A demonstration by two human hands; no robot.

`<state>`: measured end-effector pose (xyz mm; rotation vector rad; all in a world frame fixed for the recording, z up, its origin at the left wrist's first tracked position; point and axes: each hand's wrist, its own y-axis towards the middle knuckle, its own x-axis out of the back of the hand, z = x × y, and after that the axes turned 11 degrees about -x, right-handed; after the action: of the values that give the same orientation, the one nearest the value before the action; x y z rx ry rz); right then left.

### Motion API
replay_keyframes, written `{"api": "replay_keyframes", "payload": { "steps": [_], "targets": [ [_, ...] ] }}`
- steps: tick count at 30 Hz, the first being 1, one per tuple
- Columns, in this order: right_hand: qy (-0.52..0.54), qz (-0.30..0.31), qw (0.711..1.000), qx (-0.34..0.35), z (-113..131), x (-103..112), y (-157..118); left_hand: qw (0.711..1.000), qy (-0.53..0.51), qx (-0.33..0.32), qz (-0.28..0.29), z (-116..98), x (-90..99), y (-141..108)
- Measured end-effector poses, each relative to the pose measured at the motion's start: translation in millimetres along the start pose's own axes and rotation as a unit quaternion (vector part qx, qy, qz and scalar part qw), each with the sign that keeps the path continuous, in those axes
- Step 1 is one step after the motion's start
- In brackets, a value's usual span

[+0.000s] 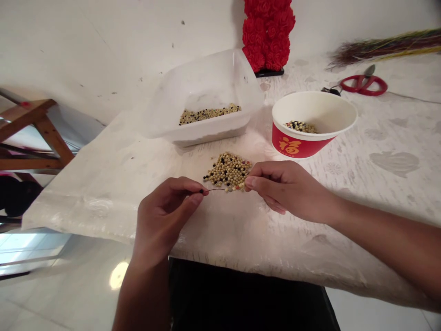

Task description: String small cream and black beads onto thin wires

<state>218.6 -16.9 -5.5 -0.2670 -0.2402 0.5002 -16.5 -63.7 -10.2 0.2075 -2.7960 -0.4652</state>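
My left hand (164, 218) pinches a thin dark red wire (216, 189) between thumb and forefinger, with a small black bead on it near my fingertips. The wire's free end points right, towards a loose pile of small round beige and black beads (228, 171) on the table. My right hand (287, 189) rests at the pile's right edge, thumb and forefinger together. Whether those fingers hold a bead is hidden.
A clear plastic tub (237, 87) and a red-and-white paper bowl (292, 145) both hold mixed beads. Red-handled scissors (363, 83), a bundle of fibres (386, 48) and a red rose figure (267, 32) lie beyond. The plastic-covered table (103, 202) ends at its near edge.
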Motion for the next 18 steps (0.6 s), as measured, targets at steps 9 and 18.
{"api": "replay_keyframes", "payload": {
  "steps": [9, 18],
  "targets": [
    [-0.032, -0.007, 0.999, 0.011, 1.0, 0.1, -0.6, 1.0, -0.003, 0.0, 0.024, 2.2, 3.7, 1.1],
    [-0.038, -0.013, 0.999, 0.006, 2.3, -0.4, -1.2, 0.999, 0.02, -0.007, 0.031, 1.0, 3.5, 1.9]
  ]
}}
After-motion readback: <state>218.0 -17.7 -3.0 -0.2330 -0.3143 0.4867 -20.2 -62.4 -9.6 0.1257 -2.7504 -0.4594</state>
